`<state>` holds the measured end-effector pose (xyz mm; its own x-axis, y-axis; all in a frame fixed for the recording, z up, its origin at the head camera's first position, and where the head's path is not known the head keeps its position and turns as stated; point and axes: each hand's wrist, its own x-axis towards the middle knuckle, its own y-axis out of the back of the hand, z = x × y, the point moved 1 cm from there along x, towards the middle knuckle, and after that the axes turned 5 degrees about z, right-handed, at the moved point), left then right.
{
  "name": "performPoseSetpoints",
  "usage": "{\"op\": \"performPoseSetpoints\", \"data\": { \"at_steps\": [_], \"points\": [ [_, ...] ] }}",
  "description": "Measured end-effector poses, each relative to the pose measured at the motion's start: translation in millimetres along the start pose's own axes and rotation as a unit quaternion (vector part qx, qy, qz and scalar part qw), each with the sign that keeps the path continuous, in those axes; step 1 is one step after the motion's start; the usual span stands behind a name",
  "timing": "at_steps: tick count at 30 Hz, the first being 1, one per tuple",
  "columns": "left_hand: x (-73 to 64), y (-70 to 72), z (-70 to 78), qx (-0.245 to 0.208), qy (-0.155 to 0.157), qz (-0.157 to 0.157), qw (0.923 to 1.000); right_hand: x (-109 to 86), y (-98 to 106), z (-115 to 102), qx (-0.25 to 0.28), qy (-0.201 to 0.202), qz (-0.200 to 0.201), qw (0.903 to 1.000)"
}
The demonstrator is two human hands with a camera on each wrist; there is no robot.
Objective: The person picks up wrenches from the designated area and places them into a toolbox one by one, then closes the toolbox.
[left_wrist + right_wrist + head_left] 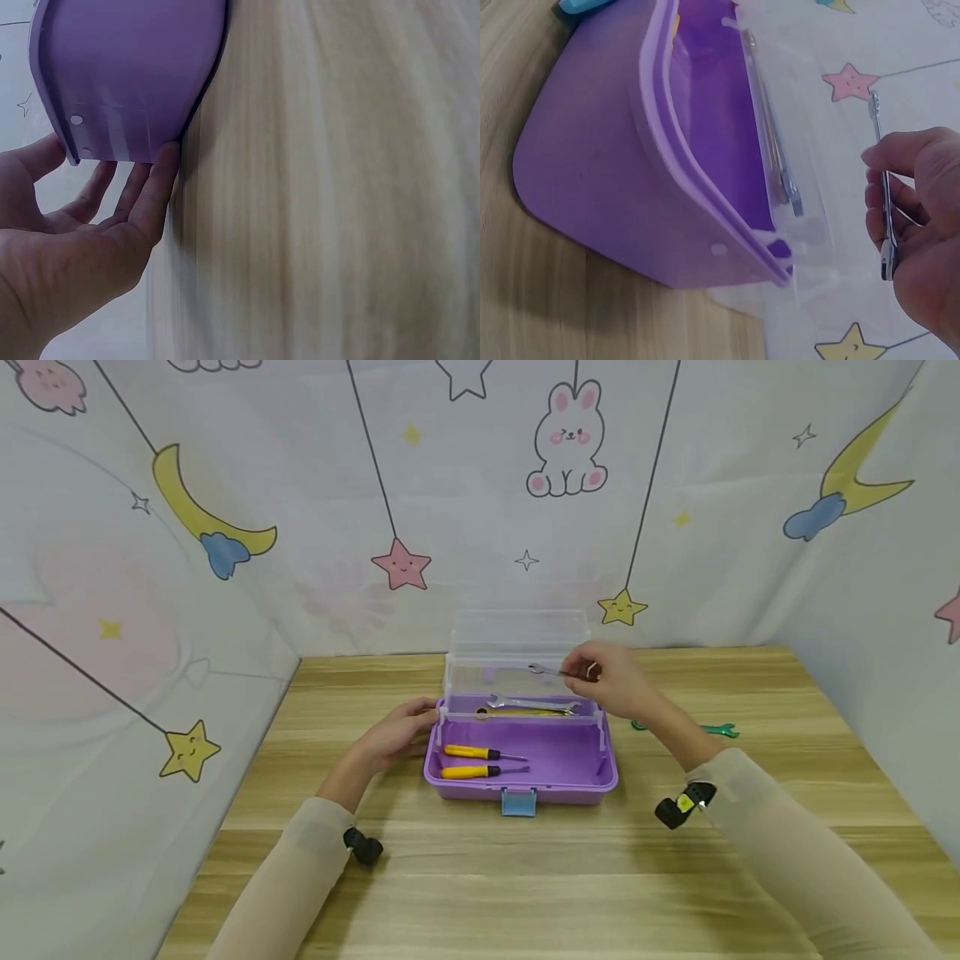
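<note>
Here's the small silver wrench (pixel 886 193), up over the back of the purple toolbox (pixel 467 793), and we sense a risk: a loose pinch could drop it onto the larger wrench (pixel 534 703) below. It lies between thumb and fingers in the right grip (pixel 611 681), one end poking leftward, and we see it held. Further out, the left grip (pixel 82 240), fingers relaxed, touches the toolbox's left end on the tabletop (pixel 480 877).

The table (pixel 480 885) bears a purple toolbox (pixel 577 795) and green wrench (pixel 722 730).
</note>
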<state>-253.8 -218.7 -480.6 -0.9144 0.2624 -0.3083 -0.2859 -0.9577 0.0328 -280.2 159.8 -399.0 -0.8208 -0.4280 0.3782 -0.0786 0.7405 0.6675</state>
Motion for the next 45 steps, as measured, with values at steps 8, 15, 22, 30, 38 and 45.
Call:
{"op": "performPoseSetpoints", "data": {
  "at_steps": [8, 15, 22, 30, 38, 45],
  "points": [
    [-0.8, -0.9, -0.8, -0.006, 0.005, 0.005, 1.0, 7.3, -22.9, -12.9, 0.01, 0.017, -0.012, 0.9997],
    [-2.3, -1.6, -0.8, 0.0, 0.002, 0.004, 1.0, 15.0, -40.6, -14.4, 0.008, 0.026, -0.026, 0.9993],
    [-2.3, -1.7, -1.6, -0.002, -0.003, -0.001, 1.0, 14.9, -51.3, -18.0, -0.016, 0.034, -0.035, 0.9987],
    [-1.4, -1.9, -1.9, -0.001, -0.005, -0.004, 1.0, 10.7, -58.7, -15.1, -0.023, 0.026, -0.046, 0.9983],
    [-1.5, -0.8, -1.9, 0.0, -0.01, -0.006, 0.9999, 12.0, -59.0, -15.0, -0.024, 0.03, -0.047, 0.9982],
    [-2.0, -0.6, -0.4, 0.002, -0.005, -0.003, 1.0, 13.1, -57.8, -15.3, -0.018, 0.026, -0.048, 0.9984]
  ]
}}
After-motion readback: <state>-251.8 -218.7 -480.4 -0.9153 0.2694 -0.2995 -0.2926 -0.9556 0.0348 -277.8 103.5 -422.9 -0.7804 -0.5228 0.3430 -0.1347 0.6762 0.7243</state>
